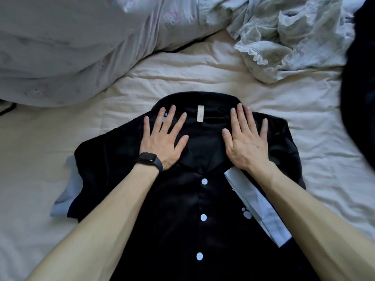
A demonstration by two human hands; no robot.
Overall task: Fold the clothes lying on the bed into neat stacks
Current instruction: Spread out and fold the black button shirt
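A black short-sleeved shirt (182,216) with white buttons lies front up on the cream bed sheet (203,78), collar pointing away from me. Its sleeves have pale blue cuffs, one at the left edge and one folded over the right front. My left hand (163,138), with a black watch on the wrist, presses flat on the left side of the collar. My right hand (246,138) presses flat on the right side of the collar. All fingers are spread and straight. A white label shows inside the neck between the hands.
A bulky pale duvet (71,47) fills the upper left. A crumpled white lace-trimmed garment (284,37) lies at the upper right. A dark garment (359,88) hangs in at the right edge.
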